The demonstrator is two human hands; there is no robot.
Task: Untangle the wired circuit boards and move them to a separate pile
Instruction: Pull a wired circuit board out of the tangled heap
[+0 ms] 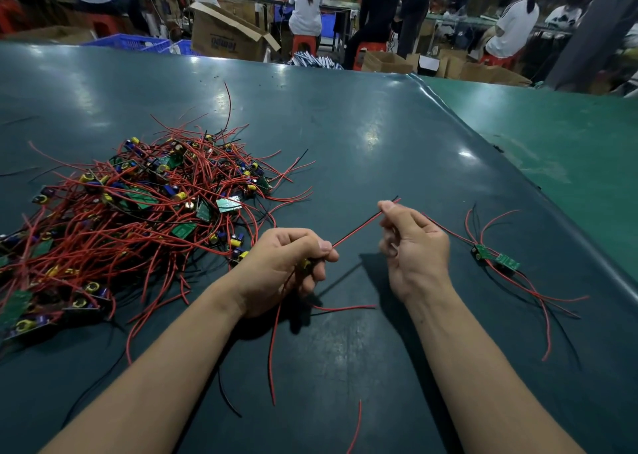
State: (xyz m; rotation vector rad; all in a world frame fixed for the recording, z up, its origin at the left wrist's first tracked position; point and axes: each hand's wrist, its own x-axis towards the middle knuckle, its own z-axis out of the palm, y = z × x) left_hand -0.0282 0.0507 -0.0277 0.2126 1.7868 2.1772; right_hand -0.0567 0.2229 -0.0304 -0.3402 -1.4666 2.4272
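A big tangled heap of green circuit boards with red and black wires (138, 219) covers the left of the dark green table (345, 125). My left hand (286, 263) grips one wired board, mostly hidden in the fist; loose red wires hang below it. A red-and-black wire pair (359, 227) runs taut from that fist up to my right hand (411, 246), which pinches it between thumb and fingers near its end. To the right lies a small separate pile of wired boards (497, 258), apart from both hands.
The table's raised right edge (518, 184) borders a lighter green surface (569, 136). Beyond the far edge stand cardboard boxes (224, 36), blue crates (131, 43) and several seated people at benches. A stray red wire (355, 426) lies near me.
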